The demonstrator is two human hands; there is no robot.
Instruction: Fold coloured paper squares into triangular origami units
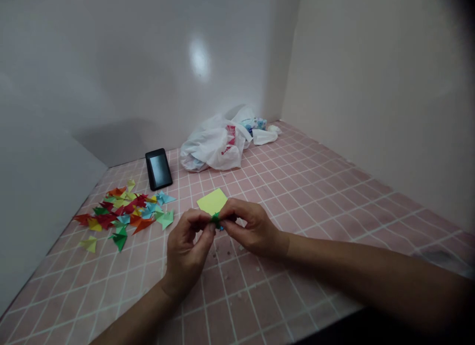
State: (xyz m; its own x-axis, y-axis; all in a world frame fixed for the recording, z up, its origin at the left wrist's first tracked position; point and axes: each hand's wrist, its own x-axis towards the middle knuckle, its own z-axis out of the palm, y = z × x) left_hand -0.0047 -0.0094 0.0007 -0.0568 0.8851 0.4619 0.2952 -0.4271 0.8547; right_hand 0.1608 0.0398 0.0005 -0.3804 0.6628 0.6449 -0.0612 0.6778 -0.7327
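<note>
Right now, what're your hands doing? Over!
Left hand, right hand: pinching green folded paper. Yellow paper close, just beyond. Colorful origami pile off to the left.

Green pc [215, 218]: looks like paper, finish too sm. to tell. Yellow sheet [211, 201]: paper, flat, smooth, matt. Folded pcs [140, 201]: also paper, mostly matt, w/ sharp creases. Blk device [150, 171]: plastic-looking body, glossy glass-like screen [160, 170]. Bag [210, 146]: thin crinkly plastic, slight sheen. Surface [326, 201]: fairly smooth, mat'l unclear. Back wall [148, 63]: smooth, semi-gloss, w/ bright refl.
</note>
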